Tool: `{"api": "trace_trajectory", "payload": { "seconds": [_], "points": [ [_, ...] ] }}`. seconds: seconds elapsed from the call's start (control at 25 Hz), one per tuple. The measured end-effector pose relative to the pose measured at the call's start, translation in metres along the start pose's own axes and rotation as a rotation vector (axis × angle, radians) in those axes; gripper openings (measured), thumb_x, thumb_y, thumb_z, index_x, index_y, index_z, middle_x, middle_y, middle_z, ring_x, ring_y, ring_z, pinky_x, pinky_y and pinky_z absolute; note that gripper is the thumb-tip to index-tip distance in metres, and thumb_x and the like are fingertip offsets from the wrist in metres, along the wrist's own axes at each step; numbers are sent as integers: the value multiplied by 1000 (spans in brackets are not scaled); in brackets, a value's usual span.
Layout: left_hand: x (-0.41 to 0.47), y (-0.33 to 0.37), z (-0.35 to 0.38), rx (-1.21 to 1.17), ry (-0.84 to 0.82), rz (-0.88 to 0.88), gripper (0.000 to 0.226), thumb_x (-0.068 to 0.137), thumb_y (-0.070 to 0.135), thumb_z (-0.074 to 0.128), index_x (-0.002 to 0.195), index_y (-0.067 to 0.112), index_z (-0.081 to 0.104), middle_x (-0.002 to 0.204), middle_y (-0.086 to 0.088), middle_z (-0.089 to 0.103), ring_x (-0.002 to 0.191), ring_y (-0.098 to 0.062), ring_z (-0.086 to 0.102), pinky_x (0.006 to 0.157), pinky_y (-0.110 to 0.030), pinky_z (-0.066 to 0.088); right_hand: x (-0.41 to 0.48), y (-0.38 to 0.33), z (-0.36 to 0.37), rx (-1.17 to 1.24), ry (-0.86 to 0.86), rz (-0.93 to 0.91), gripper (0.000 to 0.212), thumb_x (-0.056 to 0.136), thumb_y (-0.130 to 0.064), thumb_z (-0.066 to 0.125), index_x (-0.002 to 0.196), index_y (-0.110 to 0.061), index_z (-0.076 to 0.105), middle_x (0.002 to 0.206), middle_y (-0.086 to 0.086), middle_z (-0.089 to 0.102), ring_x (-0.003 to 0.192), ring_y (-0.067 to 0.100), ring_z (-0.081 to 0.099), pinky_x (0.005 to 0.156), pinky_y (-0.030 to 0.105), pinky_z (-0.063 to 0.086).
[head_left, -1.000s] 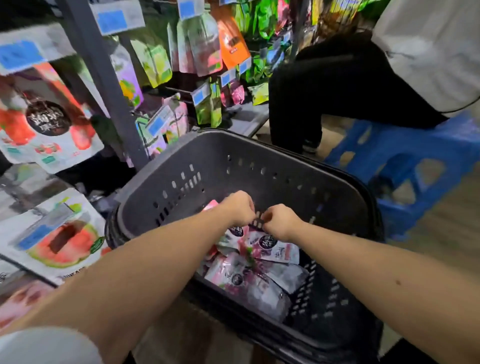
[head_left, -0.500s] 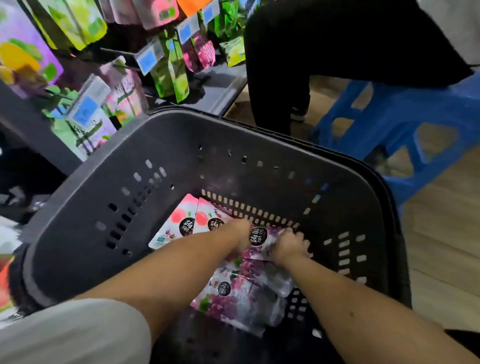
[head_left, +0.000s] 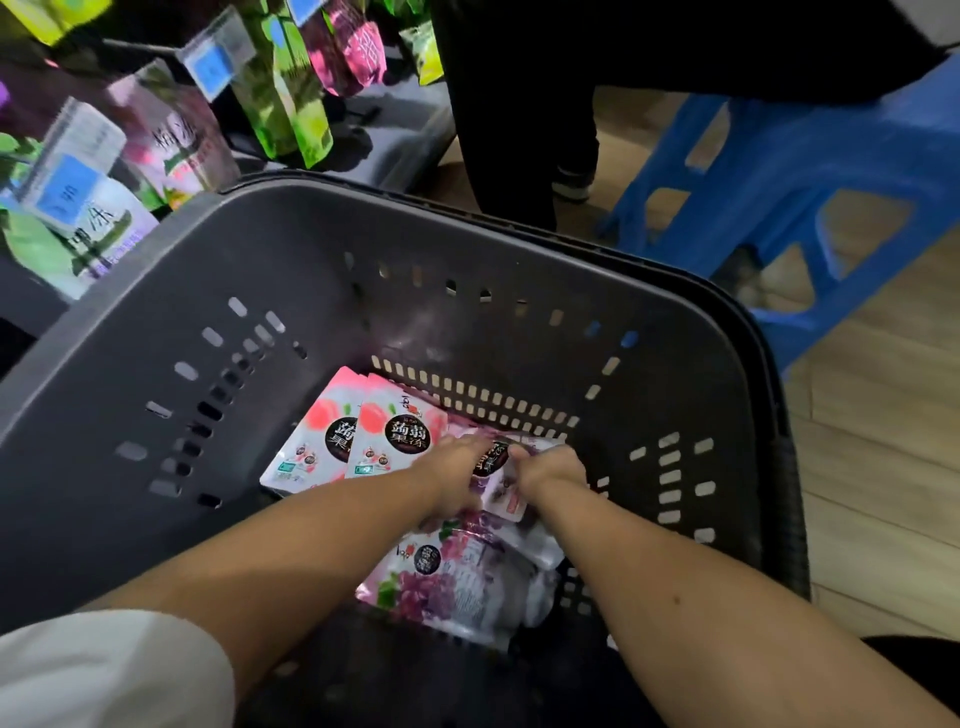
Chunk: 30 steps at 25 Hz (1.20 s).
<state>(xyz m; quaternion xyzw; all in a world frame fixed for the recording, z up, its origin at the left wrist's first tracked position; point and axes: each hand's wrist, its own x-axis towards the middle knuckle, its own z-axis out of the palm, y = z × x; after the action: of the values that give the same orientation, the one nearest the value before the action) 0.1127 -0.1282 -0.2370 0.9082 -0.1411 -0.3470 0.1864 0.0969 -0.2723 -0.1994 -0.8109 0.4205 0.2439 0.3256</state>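
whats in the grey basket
In the basket, two peach jelly pouches lie side by side at the far left; grape pouches are piled nearer. The left hand and right hand grip another grape pouch between them. Whatever lies under the pile and arms is covered.

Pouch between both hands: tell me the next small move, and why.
Probably lay the pouch flat and loosen both grips. The left hand and right hand hold it low inside the basket, right beside the peach pouches and above the grape pouches.
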Motion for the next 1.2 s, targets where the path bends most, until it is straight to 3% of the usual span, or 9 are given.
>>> {"api": "trace_trajectory", "payload": {
  "seconds": [0.2, 0.32, 0.48, 0.56, 0.64, 0.76, 0.88, 1.0, 1.2],
  "points": [
    [-13, -6, -1, 43, -40, 30, 94, 81, 16, 81, 160, 26, 31, 164, -6, 36, 148, -29, 37, 121, -47, 36, -9, 6, -3, -331, 10, 49, 73, 75, -62, 73, 129, -15, 59, 138, 13, 51, 131, 31, 46, 109, 40, 42],
    [-15, 2, -12, -69, -1, 1, 74, 81, 13, 79, 148, 17, 48, 145, -10, 55, 126, -27, 56, 106, -36, 49, -10, -2, -2, -48, -106, 52, 71, 66, -45, 79, 125, -11, 61, 112, 13, 71, 99, 30, 70, 88, 39, 60],
    [-32, 21, -43, -272, 89, -196, 34, 92, 29, 76, 117, 12, 61, 101, -2, 61, 83, -17, 59, 71, -24, 47, -28, -23, -18, 360, -107, 51, 77, 65, -27, 70, 136, -5, 51, 118, 16, 70, 105, 35, 69, 97, 44, 57],
    [-43, 21, -54, -386, 61, -412, 50, 96, 47, 67, 124, 7, 56, 106, -12, 65, 79, -21, 61, 76, -34, 53, -37, -24, -25, 458, -112, 16, 65, 73, -15, 71, 135, -7, 52, 115, 14, 69, 105, 34, 67, 99, 42, 55],
    [-57, 21, -65, -632, -88, -582, 73, 98, 62, 55, 144, 6, 42, 137, -25, 58, 81, -31, 68, 83, -44, 61, -45, -19, -35, 535, -195, 1, 52, 73, -4, 71, 124, -3, 60, 95, 12, 68, 85, 29, 68, 84, 39, 58],
    [-81, 18, -77, -916, -226, -638, 84, 99, 72, 39, 157, 11, 29, 136, -37, 55, 97, -44, 69, 87, -52, 60, -64, -20, -49, 741, -303, 1, 38, 68, 3, 65, 107, 1, 66, 83, 15, 70, 64, 30, 68, 61, 38, 61],
    [-91, 17, -89, -1303, -110, -576, 61, 102, 60, 49, 129, 5, 53, 116, -27, 67, 98, -41, 69, 98, -53, 53, -83, -23, -54, 927, -483, -13, 37, 79, 5, 57, 115, 3, 65, 103, 21, 75, 90, 39, 74, 77, 46, 62],
    [-89, 15, -101, -1582, 124, -371, 46, 101, 37, 63, 134, 5, 62, 120, -17, 74, 112, -34, 70, 98, -50, 57, -97, -27, -51, 1066, -617, -24, 36, 89, 3, 51, 124, 3, 62, 125, 24, 69, 118, 41, 66, 98, 49, 56],
    [-107, 9, -120, -1647, 375, -229, 36, 93, 7, 72, 128, -3, 65, 117, -20, 75, 103, -33, 75, 78, -46, 64, -109, -28, -55, 926, -790, -151, 26, 96, -14, 64, 120, -5, 67, 116, 13, 75, 109, 28, 70, 101, 39, 51]
  ]
}}
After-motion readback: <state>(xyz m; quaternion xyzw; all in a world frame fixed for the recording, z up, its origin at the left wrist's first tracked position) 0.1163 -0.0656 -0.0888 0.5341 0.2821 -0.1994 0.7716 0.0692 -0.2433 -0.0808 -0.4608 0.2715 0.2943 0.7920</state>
